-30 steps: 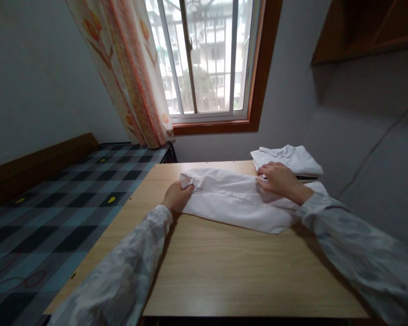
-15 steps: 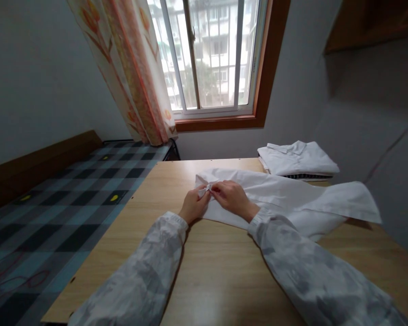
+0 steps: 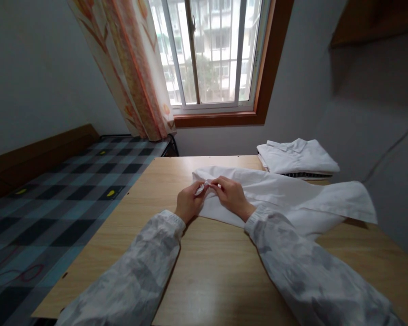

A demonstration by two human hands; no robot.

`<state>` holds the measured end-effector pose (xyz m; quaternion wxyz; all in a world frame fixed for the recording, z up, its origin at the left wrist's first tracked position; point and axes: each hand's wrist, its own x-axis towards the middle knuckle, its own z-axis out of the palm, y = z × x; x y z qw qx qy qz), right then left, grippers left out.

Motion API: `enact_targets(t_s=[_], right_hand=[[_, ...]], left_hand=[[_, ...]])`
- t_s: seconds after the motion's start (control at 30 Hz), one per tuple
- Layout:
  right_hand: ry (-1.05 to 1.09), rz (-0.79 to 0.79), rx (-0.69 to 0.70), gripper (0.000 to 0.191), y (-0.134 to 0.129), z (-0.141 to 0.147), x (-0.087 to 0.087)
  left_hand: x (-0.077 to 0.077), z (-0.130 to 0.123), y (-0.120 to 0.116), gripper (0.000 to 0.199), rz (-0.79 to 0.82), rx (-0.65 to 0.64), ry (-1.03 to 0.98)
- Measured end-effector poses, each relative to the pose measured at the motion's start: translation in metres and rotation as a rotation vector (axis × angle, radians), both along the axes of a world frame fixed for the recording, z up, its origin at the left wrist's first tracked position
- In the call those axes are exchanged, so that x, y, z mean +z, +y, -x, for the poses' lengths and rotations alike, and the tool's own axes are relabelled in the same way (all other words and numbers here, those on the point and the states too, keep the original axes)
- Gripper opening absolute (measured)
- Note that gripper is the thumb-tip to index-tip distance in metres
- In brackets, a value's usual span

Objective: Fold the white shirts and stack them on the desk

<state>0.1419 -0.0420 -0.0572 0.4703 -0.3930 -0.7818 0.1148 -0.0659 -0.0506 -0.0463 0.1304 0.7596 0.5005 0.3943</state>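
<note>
A white shirt (image 3: 285, 194) lies lengthwise across the wooden table (image 3: 211, 271), its wider end flaring out to the right. At its left end, my left hand (image 3: 189, 199) pinches a bit of the cloth between thumb and forefinger. My right hand (image 3: 231, 195) meets it there, its fingertips closed on the same raised fold. What exactly sits between the fingertips, perhaps a button or an edge, is too small to make out. Both forearms reach in over the front of the table.
Folded white shirts (image 3: 297, 156) are stacked at the table's back right, with a dark patterned layer underneath. Left of the table stands a bed with a checked cover (image 3: 71, 208). A flowered curtain (image 3: 132, 68) hangs by the window (image 3: 212, 59).
My fingers have shifted slightly on the pinched cloth, and my left hand has turned a little. The view has tilted slightly; the shirt stays in place.
</note>
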Motion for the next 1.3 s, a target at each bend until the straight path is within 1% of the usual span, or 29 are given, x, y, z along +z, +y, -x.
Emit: enact_targets(t_s=[0.07,0.17,0.23,0.3,0.47,0.6,0.67,0.73,0.87,0.97,1.03,1.13,1.3], right_hand=[[0.022,0.006,0.042,0.021,0.005,-0.002,-0.002],[0.031,0.001,0.141,0.018,0.012,-0.005,-0.004],[0.041,0.031,0.191,0.018,0.014,-0.006,-0.006],[0.080,0.091,0.222,0.018,0.015,-0.006,-0.008],[0.246,0.283,0.311,0.021,0.018,-0.004,-0.015],[0.290,0.347,0.381,0.024,0.020,-0.005,-0.017],[0.278,0.341,0.387,0.023,0.020,-0.006,-0.016],[0.244,0.300,0.364,0.019,0.018,-0.007,-0.015],[0.100,0.145,0.304,0.012,0.012,-0.006,-0.008],[-0.020,0.032,0.278,0.012,0.007,-0.003,-0.003],[-0.055,-0.011,0.260,0.013,0.005,-0.001,-0.002],[-0.012,-0.005,0.262,0.013,0.004,0.001,-0.003],[0.108,0.115,0.281,0.010,0.005,0.001,-0.005]], left_hand=[[0.000,0.002,0.001,0.035,0.020,-0.028,0.001],[0.001,0.005,0.003,0.036,0.069,-0.153,-0.031],[0.003,0.008,0.004,0.040,0.104,-0.234,-0.062],[0.005,0.010,0.006,0.044,0.148,-0.287,-0.088],[0.012,0.012,0.007,0.050,0.289,-0.357,-0.206],[0.016,0.013,0.008,0.048,0.362,-0.390,-0.252],[0.016,0.014,0.009,0.048,0.397,-0.406,-0.259],[0.014,0.016,0.012,0.046,0.436,-0.413,-0.278],[0.008,0.019,0.019,0.044,0.499,-0.379,-0.353],[0.006,0.020,0.021,0.041,0.519,-0.338,-0.414],[0.006,0.020,0.022,0.039,0.513,-0.326,-0.420],[0.006,0.020,0.023,0.040,0.466,-0.350,-0.368],[0.006,0.021,0.024,0.047,0.422,-0.395,-0.307]])
